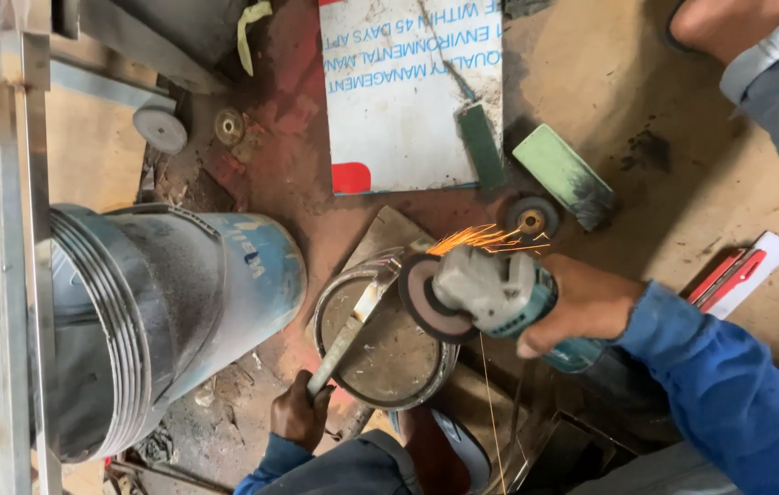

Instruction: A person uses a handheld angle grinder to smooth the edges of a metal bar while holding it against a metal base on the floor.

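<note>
My right hand (pixel 582 307) grips a teal and grey angle grinder (pixel 499 293). Its disc (pixel 426 298) touches the upper end of a flat metal strip (pixel 353 325), and orange sparks (pixel 477 238) fly off to the right. My left hand (pixel 298 412) holds the lower end of that strip. The strip lies across the rim of a round metal ring (pixel 325 367) on the floor. Both my sleeves are blue.
A blue plastic bucket (pixel 179 312) lies on its side at left beside metal framing (pixel 9 229). A white printed board (pixel 408 92), a green block (pixel 564 174), spare discs (pixel 532 218) and a red and white package (pixel 738 275) lie on the dirt floor. Another person's limb (pixel 756 37) shows top right.
</note>
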